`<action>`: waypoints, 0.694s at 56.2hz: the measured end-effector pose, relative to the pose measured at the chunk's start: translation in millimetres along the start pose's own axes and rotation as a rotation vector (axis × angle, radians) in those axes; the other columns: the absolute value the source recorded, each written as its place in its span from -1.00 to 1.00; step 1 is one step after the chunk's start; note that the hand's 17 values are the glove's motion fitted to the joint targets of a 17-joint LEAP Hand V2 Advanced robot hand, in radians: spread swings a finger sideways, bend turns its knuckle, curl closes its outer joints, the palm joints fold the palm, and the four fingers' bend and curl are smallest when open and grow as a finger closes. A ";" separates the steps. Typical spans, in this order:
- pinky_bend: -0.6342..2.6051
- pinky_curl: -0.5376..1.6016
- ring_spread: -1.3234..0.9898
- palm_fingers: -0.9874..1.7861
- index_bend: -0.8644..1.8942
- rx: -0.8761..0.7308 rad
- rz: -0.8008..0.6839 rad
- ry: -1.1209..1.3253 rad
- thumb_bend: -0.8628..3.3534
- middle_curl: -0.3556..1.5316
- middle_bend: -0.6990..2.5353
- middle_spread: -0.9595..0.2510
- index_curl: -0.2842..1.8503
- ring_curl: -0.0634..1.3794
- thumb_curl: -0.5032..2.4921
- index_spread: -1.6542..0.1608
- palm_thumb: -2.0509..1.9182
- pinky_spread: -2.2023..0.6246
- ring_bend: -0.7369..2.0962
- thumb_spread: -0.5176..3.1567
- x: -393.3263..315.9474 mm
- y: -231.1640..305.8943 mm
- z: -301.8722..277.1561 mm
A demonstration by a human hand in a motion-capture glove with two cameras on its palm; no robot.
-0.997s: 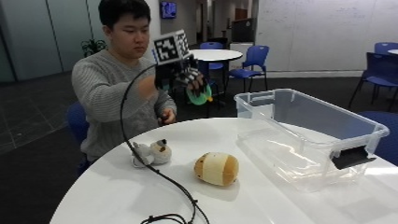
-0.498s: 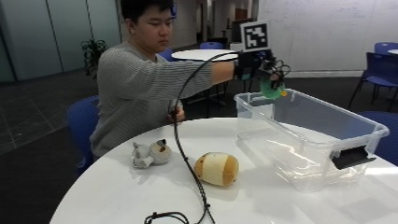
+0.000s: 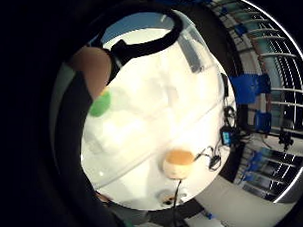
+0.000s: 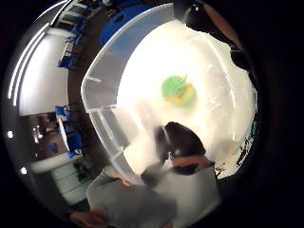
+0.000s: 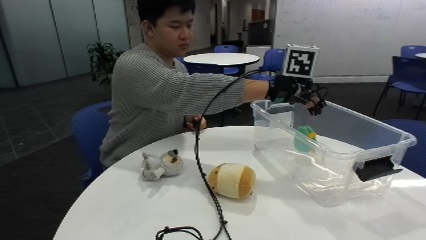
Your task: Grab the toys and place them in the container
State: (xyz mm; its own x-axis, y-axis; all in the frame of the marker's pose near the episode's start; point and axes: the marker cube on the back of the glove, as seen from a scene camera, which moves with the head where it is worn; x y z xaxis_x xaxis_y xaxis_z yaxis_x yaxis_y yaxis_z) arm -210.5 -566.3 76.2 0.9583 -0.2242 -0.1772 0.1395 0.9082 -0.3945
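Plush grey-and-white animal toy (image 5: 162,164) lies at about nine o'clock on the white counter (image 5: 133,210), looking soft and light; I judge it best taken round the body. Just right of it, near the centre, sits the rounded yellow toy (image 5: 231,180), probably squashy too, wanting a wide grasp across its middle. Further right, at three o'clock, stands the clear plastic container (image 5: 373,145). Inside it the green toy (image 5: 305,138) appears free of the hand, dropping or lying within. Above the container's near rim hovers the right hand (image 5: 296,91), its grip spread and holding nothing.
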 end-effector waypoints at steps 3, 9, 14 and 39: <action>-0.06 -0.14 -0.22 -0.07 -0.24 0.017 -0.002 -0.035 -0.60 -0.17 -0.40 0.07 -0.54 -0.44 -0.45 0.42 0.18 0.39 0.16 0.05 3.9 9.6 -1.7; -0.04 -0.15 -0.21 -0.11 -0.25 0.043 -0.008 -0.087 -0.60 -0.19 -0.44 0.08 -0.52 -0.47 -0.46 0.42 0.15 0.42 0.13 0.04 17.5 40.1 -9.0; -0.03 -0.15 -0.19 -0.16 -0.23 0.068 -0.003 -0.156 -0.60 -0.21 -0.47 0.11 -0.49 -0.47 -0.46 0.42 0.14 0.45 0.13 0.04 36.5 78.1 -21.1; -0.01 -0.15 -0.13 -0.23 -0.25 0.124 0.155 -0.036 -0.60 -0.22 -0.45 0.19 -0.45 -0.48 -0.46 0.42 0.12 0.51 0.11 0.04 197.1 241.9 -3.2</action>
State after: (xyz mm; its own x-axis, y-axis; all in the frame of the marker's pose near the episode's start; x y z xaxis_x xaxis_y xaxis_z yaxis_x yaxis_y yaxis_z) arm 11.3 -391.9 -57.1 0.9787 -0.0676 -0.1937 0.0173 0.9680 -0.2504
